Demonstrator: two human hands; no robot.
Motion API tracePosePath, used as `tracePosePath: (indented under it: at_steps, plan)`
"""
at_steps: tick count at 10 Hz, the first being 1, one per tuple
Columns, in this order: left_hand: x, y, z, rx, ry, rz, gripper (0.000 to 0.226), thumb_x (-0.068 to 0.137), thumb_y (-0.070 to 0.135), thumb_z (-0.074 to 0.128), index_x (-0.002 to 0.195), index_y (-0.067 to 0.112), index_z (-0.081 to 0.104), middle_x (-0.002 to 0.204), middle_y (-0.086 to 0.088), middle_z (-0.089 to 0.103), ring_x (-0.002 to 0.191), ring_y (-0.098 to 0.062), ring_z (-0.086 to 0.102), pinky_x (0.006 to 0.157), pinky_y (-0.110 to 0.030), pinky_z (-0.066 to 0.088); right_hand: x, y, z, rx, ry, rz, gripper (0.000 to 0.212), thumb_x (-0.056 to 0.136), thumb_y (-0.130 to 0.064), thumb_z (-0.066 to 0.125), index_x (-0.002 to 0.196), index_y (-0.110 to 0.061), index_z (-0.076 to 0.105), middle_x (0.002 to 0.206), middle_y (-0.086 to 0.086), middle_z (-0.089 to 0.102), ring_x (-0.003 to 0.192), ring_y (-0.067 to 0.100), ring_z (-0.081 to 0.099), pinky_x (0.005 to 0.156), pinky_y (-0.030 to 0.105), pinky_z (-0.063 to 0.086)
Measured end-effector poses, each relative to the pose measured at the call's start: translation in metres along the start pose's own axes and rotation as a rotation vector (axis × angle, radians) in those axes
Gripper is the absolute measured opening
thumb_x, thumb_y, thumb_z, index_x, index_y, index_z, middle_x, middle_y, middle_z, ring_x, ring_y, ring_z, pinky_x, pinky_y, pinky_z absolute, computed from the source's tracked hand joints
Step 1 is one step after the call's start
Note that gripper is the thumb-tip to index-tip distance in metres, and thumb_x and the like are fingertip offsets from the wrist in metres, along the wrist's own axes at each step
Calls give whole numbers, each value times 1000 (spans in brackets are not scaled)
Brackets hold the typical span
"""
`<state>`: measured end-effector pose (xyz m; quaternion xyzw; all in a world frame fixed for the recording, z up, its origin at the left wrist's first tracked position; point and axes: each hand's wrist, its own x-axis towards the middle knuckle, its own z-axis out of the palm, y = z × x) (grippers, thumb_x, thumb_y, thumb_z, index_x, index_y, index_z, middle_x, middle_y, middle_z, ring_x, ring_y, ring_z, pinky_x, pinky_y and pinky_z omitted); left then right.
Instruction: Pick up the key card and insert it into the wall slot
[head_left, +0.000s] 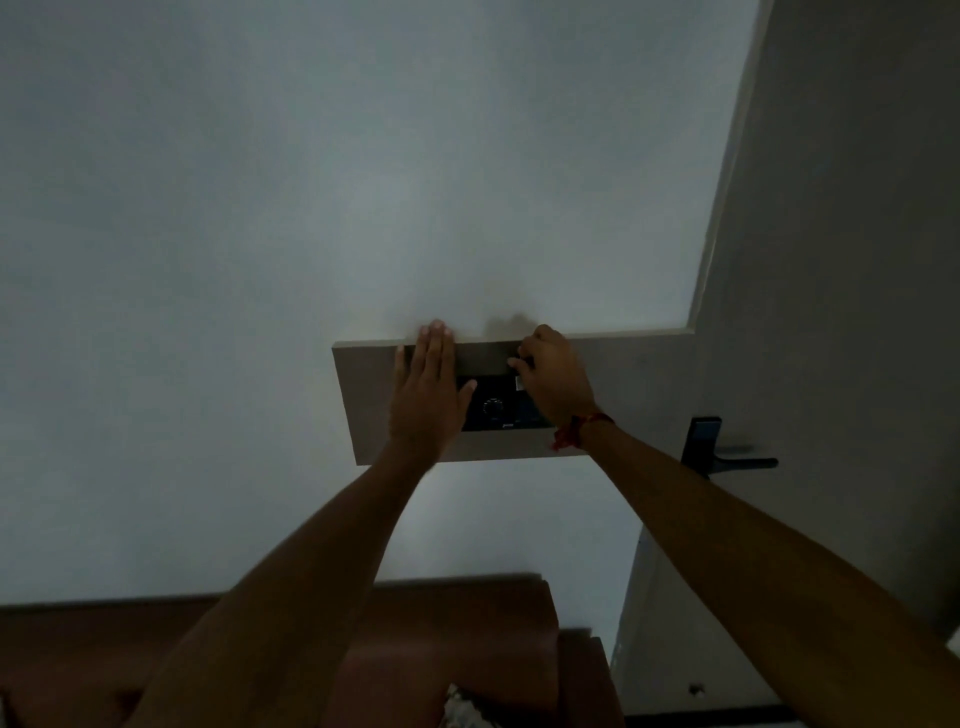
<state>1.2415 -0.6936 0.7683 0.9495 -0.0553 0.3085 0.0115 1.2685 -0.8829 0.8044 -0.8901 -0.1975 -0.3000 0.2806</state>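
Can't really make out the key card here. There's a small pale bit right by our right hand's fingertips, but it's too dim to call. Our right hand is curled up at the top right of the black wall unit, fingers bent in against it; whether it's gripping anything, we can't tell. That unit has a round dial in the middle and sits on a grey wall panel. Our left hand is flat and open, pressed on the panel, thumb over the unit's left edge. A red thread wraps our right wrist. A dark door handle sits further right.
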Motion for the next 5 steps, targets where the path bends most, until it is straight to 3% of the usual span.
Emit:
tracePosePath:
  at_steps: [3, 4, 5]
  plan:
    - [-2, 2, 9, 51, 55, -39, 78, 105, 51, 36, 162, 6, 6, 173, -11, 7, 161, -26, 7, 129, -53, 19, -13, 8, 7, 69, 100, 30, 21, 92, -12, 58, 73, -3, 55, 88, 11, 52, 78, 21, 50, 71, 37, 47]
    - [-4, 1, 5, 67, 7, -26, 78, 106, 53, 30, 162, 7, 2, 173, -9, 3, 161, -25, 3, 130, -53, 18, -12, 6, 2, 17, 40, 9, 23, 94, -17, 55, 77, -2, 57, 90, 11, 53, 81, 24, 52, 75, 42, 51]
    - [0, -1, -8, 81, 1, -2, 76, 106, 55, 21, 162, 7, 2, 173, -10, 2, 161, -24, 1, 130, -54, 14, -10, -2, -14, -64, -40, 3, 27, 96, -30, 55, 87, -6, 62, 96, 9, 55, 95, 25, 52, 80, 40, 51]
